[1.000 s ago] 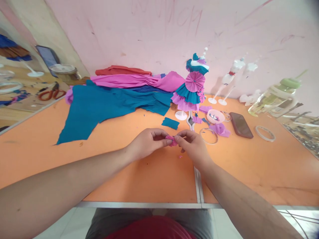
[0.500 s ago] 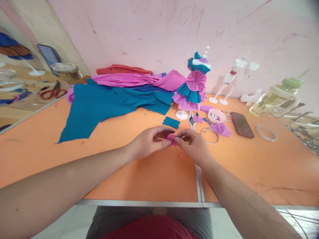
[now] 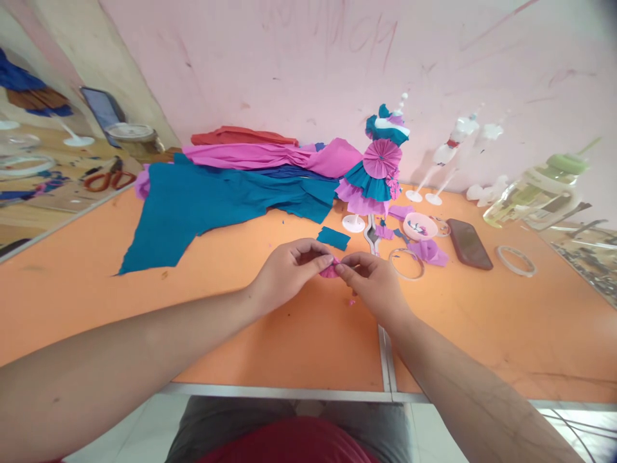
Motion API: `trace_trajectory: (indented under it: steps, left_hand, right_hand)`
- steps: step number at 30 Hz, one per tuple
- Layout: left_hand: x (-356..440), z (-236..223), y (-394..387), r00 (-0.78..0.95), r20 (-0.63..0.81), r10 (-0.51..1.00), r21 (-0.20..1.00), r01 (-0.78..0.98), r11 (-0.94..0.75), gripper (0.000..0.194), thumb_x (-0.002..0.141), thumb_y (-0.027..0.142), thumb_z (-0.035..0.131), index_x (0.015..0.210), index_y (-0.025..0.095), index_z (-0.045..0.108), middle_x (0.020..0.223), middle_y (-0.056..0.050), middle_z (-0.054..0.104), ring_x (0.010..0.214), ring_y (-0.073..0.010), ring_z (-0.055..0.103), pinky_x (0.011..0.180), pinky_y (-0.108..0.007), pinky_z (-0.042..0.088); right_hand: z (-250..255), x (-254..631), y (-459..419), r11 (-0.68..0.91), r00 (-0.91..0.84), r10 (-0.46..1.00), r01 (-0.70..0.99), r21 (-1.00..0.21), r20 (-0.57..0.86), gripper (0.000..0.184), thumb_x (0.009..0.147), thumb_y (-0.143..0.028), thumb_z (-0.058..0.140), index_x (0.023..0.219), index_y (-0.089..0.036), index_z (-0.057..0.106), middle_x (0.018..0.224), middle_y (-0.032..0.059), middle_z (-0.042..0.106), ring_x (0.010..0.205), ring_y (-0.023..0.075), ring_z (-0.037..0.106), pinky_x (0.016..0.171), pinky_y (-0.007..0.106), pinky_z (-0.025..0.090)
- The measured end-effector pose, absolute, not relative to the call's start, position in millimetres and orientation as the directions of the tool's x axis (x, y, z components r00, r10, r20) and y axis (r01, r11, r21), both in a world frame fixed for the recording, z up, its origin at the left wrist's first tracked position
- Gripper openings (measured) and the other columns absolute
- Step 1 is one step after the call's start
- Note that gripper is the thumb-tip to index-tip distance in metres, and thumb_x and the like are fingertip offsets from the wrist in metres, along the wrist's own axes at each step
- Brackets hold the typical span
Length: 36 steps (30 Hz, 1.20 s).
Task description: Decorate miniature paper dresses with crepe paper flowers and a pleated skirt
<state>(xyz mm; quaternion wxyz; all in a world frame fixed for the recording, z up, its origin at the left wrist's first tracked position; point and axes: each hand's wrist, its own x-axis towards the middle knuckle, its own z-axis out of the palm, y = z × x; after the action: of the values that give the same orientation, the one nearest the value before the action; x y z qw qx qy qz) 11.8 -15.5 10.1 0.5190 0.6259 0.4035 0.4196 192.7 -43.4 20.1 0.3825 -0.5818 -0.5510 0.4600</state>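
A small piece of pink crepe paper (image 3: 329,271) is pinched between both hands above the orange table (image 3: 289,347). My left hand (image 3: 294,267) grips its left side with thumb and fingers. From the right, my right hand (image 3: 373,280) pinches the same piece, thumb and forefinger close to my left fingertips. Part of the piece is hidden by the fingers. Just beyond the hands lies a teal paper rectangle (image 3: 333,238). Behind it stands a miniature dress form (image 3: 380,161) in teal and pink pleated paper.
Large teal crepe paper (image 3: 216,199) and pink crepe paper (image 3: 270,155) lie at the back left. To the right are a pink bowl (image 3: 429,233), tape rolls (image 3: 517,268), a phone (image 3: 470,244) and a green-lidded bottle (image 3: 535,190). Orange-handled scissors (image 3: 103,182) lie far left.
The pink piece has turned between my fingers, its lower edge now fanning out below them. My left thumb has moved up, and the view has shifted slightly.
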Motion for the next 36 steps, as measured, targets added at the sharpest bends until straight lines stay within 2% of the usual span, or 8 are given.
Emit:
trace_trajectory:
  steps: [7, 12, 17, 21, 28, 32, 34, 36]
  left_hand:
    - [11, 6, -14, 0.304, 0.111, 0.946, 0.965, 0.193, -0.176, 0.032, 0.082, 0.046, 0.070, 0.096, 0.018, 0.065, 0.088, -0.005, 0.073, 0.079, -0.0209, 0.070, 0.081, -0.038, 0.055]
    - [9, 3, -9, 0.383, 0.052, 0.922, 0.987, 0.123, -0.107, 0.039, 0.080, 0.047, 0.072, 0.105, 0.020, 0.058, 0.093, -0.005, 0.073, 0.089, -0.0215, 0.071, 0.084, -0.036, 0.055]
    - [6, 7, -7, 0.463, -0.008, 0.887, 0.974, 0.204, -0.098, 0.054, 0.075, 0.047, 0.076, 0.117, 0.021, 0.053, 0.091, -0.006, 0.074, 0.090, -0.0232, 0.072, 0.085, -0.037, 0.054]
    - [2, 16, -9, 0.525, -0.059, 0.849, 0.923, 0.352, -0.153, 0.062, 0.075, 0.048, 0.075, 0.127, 0.022, 0.053, 0.088, -0.005, 0.075, 0.090, -0.0247, 0.071, 0.088, -0.039, 0.053]
    - [2, 17, -9, 0.500, 0.031, 0.865, 0.904, 0.355, -0.237, 0.054, 0.079, 0.044, 0.070, 0.125, 0.023, 0.056, 0.090, -0.004, 0.075, 0.095, -0.0240, 0.071, 0.090, -0.037, 0.053]
    - [3, 15, -11, 0.540, 0.031, 0.841, 0.896, 0.358, -0.263, 0.062, 0.079, 0.040, 0.070, 0.134, 0.022, 0.048, 0.087, -0.003, 0.074, 0.091, -0.0235, 0.071, 0.090, -0.037, 0.052]
    - [3, 15, -12, 0.559, 0.030, 0.829, 0.893, 0.357, -0.273, 0.064, 0.080, 0.038, 0.069, 0.138, 0.023, 0.044, 0.088, -0.003, 0.074, 0.093, -0.0227, 0.071, 0.092, -0.037, 0.051]
    - [3, 16, -14, 0.565, 0.046, 0.824, 0.898, 0.338, -0.282, 0.064, 0.081, 0.035, 0.067, 0.139, 0.023, 0.042, 0.089, -0.003, 0.073, 0.093, -0.0217, 0.071, 0.094, -0.036, 0.050]
  right_hand:
    - [19, 193, -43, -0.069, -0.119, 0.986, 0.341, -0.937, -0.116, 0.032, 0.082, -0.049, 0.065, 0.093, -0.020, 0.068, 0.094, 0.0047, 0.071, 0.076, 0.0155, 0.063, 0.055, 0.023, 0.051]
    - [14, 196, -39, -0.107, -0.097, 0.985, 0.323, -0.940, -0.145, 0.031, 0.080, -0.049, 0.067, 0.086, -0.018, 0.066, 0.074, 0.0013, 0.065, 0.057, 0.0118, 0.059, 0.050, 0.025, 0.052]
    - [16, 199, -38, -0.118, -0.187, 0.966, 0.295, -0.948, -0.179, 0.022, 0.079, -0.039, 0.068, 0.088, -0.018, 0.064, 0.078, 0.0031, 0.069, 0.072, 0.0157, 0.066, 0.052, 0.023, 0.054]
    - [14, 207, -36, -0.100, -0.260, 0.943, 0.376, -0.921, -0.208, 0.017, 0.081, -0.033, 0.067, 0.087, -0.018, 0.066, 0.078, 0.0039, 0.073, 0.068, 0.0140, 0.066, 0.059, 0.026, 0.057]
    - [16, 213, -34, -0.230, -0.276, 0.911, 0.277, -0.933, -0.307, 0.025, 0.081, -0.038, 0.069, 0.095, -0.018, 0.068, 0.082, 0.0058, 0.074, 0.075, 0.0170, 0.069, 0.067, 0.030, 0.059]
    - [20, 208, -37, -0.026, -0.202, 0.973, 0.378, -0.926, -0.110, 0.036, 0.077, -0.045, 0.072, 0.106, -0.023, 0.069, 0.107, 0.0061, 0.071, 0.085, 0.0184, 0.066, 0.066, 0.030, 0.056]
    - [19, 205, -39, 0.096, -0.150, 0.988, 0.497, -0.862, 0.023, 0.027, 0.077, -0.046, 0.071, 0.089, -0.022, 0.072, 0.100, 0.0050, 0.072, 0.083, 0.0184, 0.064, 0.069, 0.030, 0.053]
    - [17, 204, -38, 0.128, -0.142, 0.988, 0.572, -0.810, 0.056, 0.024, 0.081, -0.044, 0.066, 0.077, -0.020, 0.071, 0.087, 0.0039, 0.071, 0.076, 0.0173, 0.061, 0.068, 0.031, 0.050]
